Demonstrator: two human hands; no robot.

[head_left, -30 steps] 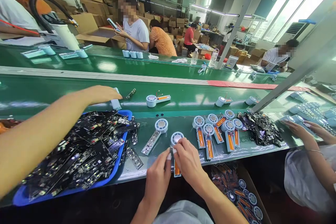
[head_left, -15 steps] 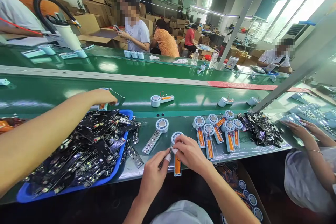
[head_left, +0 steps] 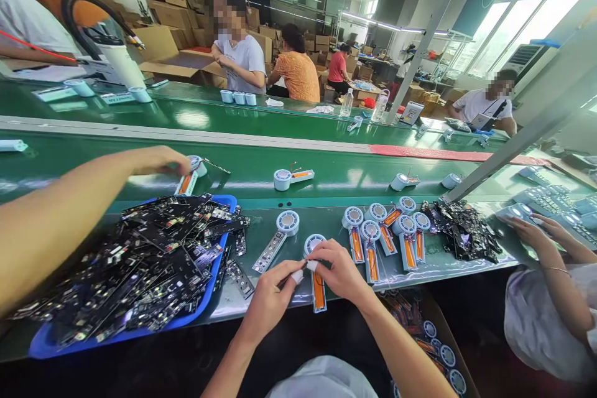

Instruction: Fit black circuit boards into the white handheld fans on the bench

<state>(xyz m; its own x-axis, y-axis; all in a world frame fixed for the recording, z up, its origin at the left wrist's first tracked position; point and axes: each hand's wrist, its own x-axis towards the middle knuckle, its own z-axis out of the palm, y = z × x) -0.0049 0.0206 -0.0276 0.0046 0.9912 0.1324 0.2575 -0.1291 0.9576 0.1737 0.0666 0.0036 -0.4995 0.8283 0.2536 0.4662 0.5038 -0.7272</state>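
Blue tray [head_left: 219, 202]: at the near left, heaped with loose black circuit boards [head_left: 140, 267], some spilling over its right rim onto the bench.
Co-worker's arm [head_left: 69, 217]: reaches in from the left across the tray; its hand [head_left: 158, 160] rests on a fan unit [head_left: 190, 174] on the green belt.
Spare unit [head_left: 277, 237]: lies on the bench just left of my hands, round head far, grey board showing in its handle.
My left hand [head_left: 270, 289]: comes up from the near edge, fingers curled, thumb and forefinger pinched on a thin dark piece I cannot make out.
Fan unit in work [head_left: 317, 277]: lies at the near edge of the bench between my hands, white round head far, orange battery in the handle toward me.
My right hand [head_left: 340, 270]: bent over the unit's head, fingertips pressed on it, almost meeting my left.
Finished row [head_left: 387, 233]: further units with orange batteries lie side by side to the right.
Black pile [head_left: 461, 230]: more boards heaped on the bench, far right.
Box at my knees [head_left: 433, 348]: under the bench edge, holds more units.
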